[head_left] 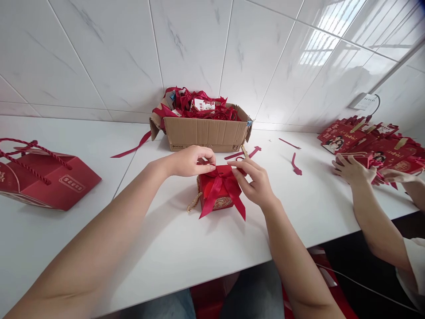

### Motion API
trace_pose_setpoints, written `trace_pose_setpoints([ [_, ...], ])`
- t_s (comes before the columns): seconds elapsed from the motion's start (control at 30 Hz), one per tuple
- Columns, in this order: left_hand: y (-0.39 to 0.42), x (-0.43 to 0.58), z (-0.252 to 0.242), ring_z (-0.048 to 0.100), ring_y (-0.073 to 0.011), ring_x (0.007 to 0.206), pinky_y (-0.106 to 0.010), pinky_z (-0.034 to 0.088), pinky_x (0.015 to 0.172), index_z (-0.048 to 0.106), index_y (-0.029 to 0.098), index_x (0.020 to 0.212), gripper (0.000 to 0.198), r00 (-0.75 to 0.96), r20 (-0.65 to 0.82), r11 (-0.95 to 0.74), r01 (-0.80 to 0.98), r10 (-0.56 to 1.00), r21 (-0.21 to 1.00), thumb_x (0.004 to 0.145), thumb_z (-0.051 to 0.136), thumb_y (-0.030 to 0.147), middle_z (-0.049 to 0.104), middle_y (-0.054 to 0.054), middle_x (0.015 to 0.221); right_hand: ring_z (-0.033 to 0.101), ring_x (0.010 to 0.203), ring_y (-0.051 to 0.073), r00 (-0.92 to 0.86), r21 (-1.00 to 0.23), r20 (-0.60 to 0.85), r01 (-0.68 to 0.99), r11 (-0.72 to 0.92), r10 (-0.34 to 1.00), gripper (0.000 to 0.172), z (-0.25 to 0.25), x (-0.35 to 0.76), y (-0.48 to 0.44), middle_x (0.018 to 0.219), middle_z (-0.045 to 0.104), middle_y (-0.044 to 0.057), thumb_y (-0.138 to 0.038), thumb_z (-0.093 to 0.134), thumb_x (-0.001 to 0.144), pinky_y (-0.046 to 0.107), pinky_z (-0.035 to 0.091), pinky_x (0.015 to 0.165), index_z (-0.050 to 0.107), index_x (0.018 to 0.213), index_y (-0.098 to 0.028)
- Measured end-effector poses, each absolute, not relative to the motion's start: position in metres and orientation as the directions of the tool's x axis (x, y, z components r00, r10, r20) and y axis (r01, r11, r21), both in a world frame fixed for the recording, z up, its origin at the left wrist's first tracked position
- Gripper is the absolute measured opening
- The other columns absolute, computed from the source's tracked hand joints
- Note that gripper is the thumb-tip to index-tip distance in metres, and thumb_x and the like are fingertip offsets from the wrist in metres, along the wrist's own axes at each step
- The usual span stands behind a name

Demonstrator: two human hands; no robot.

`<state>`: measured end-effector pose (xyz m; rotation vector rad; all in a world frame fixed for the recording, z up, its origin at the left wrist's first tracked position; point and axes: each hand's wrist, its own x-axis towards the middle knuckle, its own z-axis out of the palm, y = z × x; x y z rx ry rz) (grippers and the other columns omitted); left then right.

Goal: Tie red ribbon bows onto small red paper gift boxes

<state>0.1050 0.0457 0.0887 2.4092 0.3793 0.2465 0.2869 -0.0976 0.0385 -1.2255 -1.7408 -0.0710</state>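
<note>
A small red gift box [222, 203] with a gold pattern stands on the white table [186, 261], a red ribbon bow [217, 186] across its top and front. The bow's two tails hang down the front. Gold cord lies against the box's left side. My left hand [191, 161] is at the top left edge of the box, thumb and forefinger pinched together there. At the top right edge is my right hand [254, 179], its fingers bent and touching the box and ribbon; whether they grip anything is unclear.
Behind the box, a cardboard carton [206, 133] holds red ribbons. A red bag [66, 181] with rope handles lies left. Ribbon scraps [295, 165] are scattered right of centre. Far right, another person's hands [355, 170] touch red boxes near a pile of them [345, 135].
</note>
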Motion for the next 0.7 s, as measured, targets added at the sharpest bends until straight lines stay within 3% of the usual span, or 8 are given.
trace_pose_setpoints([
  [0.13, 0.043, 0.102, 0.097, 0.059, -0.0188, 0.089, -0.029, 0.046, 0.075, 0.063, 0.021, 0.086, 0.024, 0.935, 0.051, -0.754, 0.249, 0.35, 0.607, 0.08, 0.057, 0.044, 0.067, -0.001, 0.096, 0.056, 0.102, 0.022, 0.041, -0.488, 0.731, 0.729, 0.48, 0.681, 0.03, 0.043, 0.289, -0.099, 0.121, 0.053, 0.012, -0.027, 0.053, 0.09, 0.039, 0.053, 0.077, 0.058, 0.119, -0.025],
  [0.3, 0.047, 0.094, 0.105, 0.06, -0.0188, 0.095, -0.029, 0.046, 0.08, 0.065, 0.022, 0.092, 0.022, 0.933, 0.019, -0.745, 0.275, 0.36, 0.608, 0.08, 0.058, 0.038, 0.068, 0.0, 0.1, 0.059, 0.089, 0.018, -0.185, -0.504, 0.627, 0.644, 0.575, 0.757, 0.033, 0.045, 0.293, -0.102, 0.106, 0.061, 0.008, -0.022, 0.058, 0.085, 0.035, 0.054, 0.075, 0.06, 0.118, -0.023],
  [0.47, 0.05, 0.096, 0.099, 0.059, -0.0173, 0.098, -0.028, 0.047, 0.081, 0.064, 0.026, 0.103, 0.026, 0.967, -0.001, -0.748, 0.197, 0.253, 0.634, 0.078, 0.061, 0.032, 0.067, 0.001, 0.106, 0.055, 0.073, 0.013, -0.168, -0.492, 0.606, 0.69, 0.532, 0.778, 0.035, 0.041, 0.292, -0.099, 0.089, 0.062, 0.005, -0.012, 0.054, 0.083, 0.03, 0.051, 0.066, 0.061, 0.117, -0.021],
  [0.7, 0.043, 0.108, 0.091, 0.058, -0.0148, 0.086, -0.027, 0.045, 0.075, 0.068, 0.023, 0.092, 0.019, 0.956, 0.079, -0.756, 0.172, 0.284, 0.632, 0.083, 0.058, 0.036, 0.069, 0.001, 0.094, 0.053, 0.068, 0.012, -0.181, -0.463, 0.648, 0.677, 0.572, 0.74, 0.029, 0.039, 0.29, -0.097, 0.083, 0.061, 0.003, -0.01, 0.05, 0.085, 0.027, 0.047, 0.059, 0.064, 0.108, -0.021],
])
